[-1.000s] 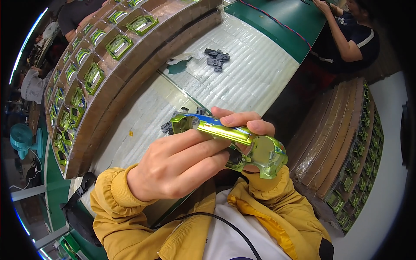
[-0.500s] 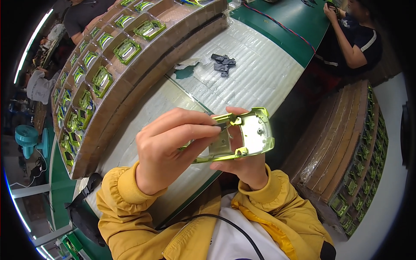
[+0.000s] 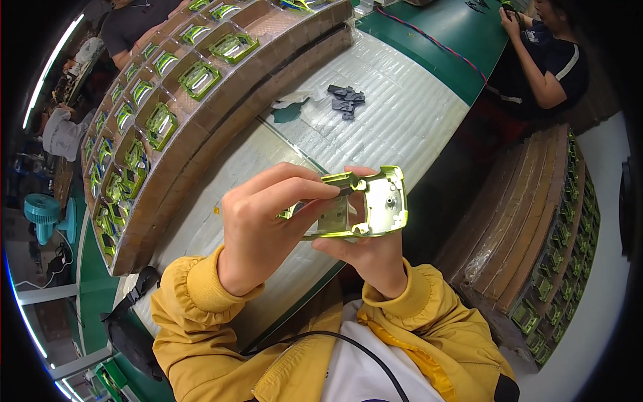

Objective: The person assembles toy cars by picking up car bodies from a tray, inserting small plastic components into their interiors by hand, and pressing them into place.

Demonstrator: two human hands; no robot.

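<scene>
A bright green plastic housing (image 3: pixel 385 201) with a pale inner face and screw posts is held up over the near edge of the table. My right hand (image 3: pixel 376 258) is closed round it from below, with the thumb along its near side and fingertips showing at the far side. My left hand (image 3: pixel 258 218) reaches over the housing's left part, fingers pinched. At those fingertips a small dark plastic piece (image 3: pixel 345 191) shows against the far inner wall; most of it is hidden. Beyond my hands, several loose dark plastic pieces (image 3: pixel 346 102) lie in a small pile on the table.
A divided cardboard tray (image 3: pixel 221 100) of green housings lines the left side. Stacked trays (image 3: pixel 509 221) with more housings stand at the right. White foam sheeting (image 3: pixel 402 100) covers part of the green table (image 3: pixel 429 30). A person (image 3: pixel 546 60) sits at far right; a teal fan (image 3: pixel 43 213) stands left.
Both hands and the housing have shifted slightly, with the housing moving left and tilting a little. The left fingertips stay at its far inner wall.
</scene>
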